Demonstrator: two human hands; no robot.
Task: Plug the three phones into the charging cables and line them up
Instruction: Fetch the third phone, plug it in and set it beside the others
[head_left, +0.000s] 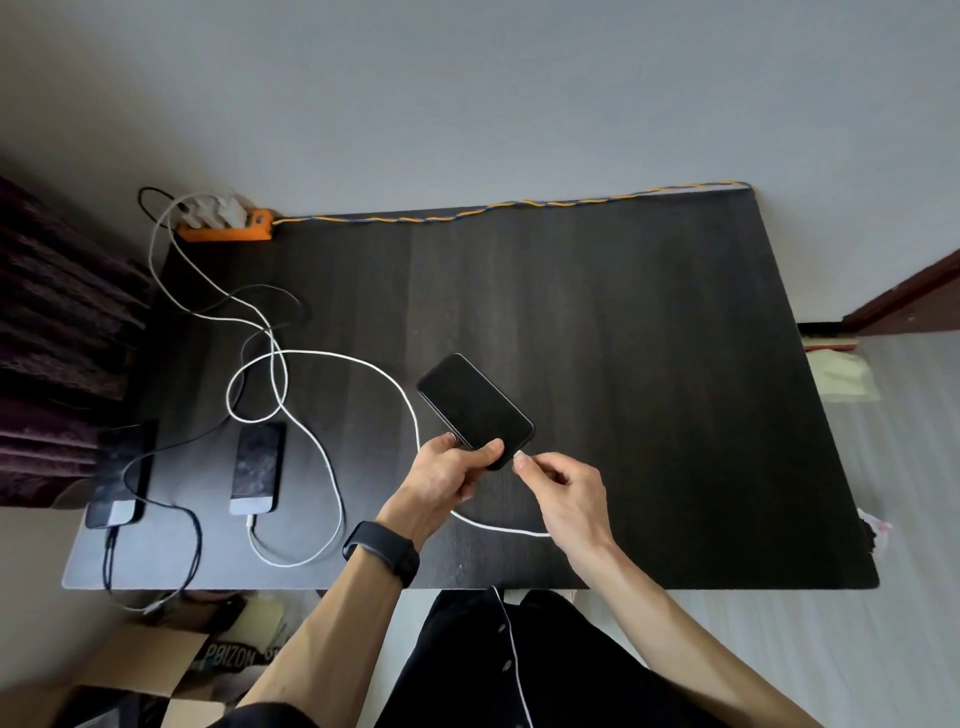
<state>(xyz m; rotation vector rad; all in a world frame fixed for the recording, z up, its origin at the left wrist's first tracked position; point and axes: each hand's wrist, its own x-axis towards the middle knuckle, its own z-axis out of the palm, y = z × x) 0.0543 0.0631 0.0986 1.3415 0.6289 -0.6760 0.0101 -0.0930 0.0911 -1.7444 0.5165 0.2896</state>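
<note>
Dark wooden surface (623, 312) against a grey wall, orange power strip (228, 228) at its far left corner. Well toward the near edge from that strip, two phones lie flat and plugged in: one (118, 470) on a black cable, one (258, 467) on a white. Further right, the left hand (447, 478) grips the third phone (475, 408), raised and tilted; the right hand (563, 491) pinches the white cable's plug (519, 458) right at its bottom edge.
</note>
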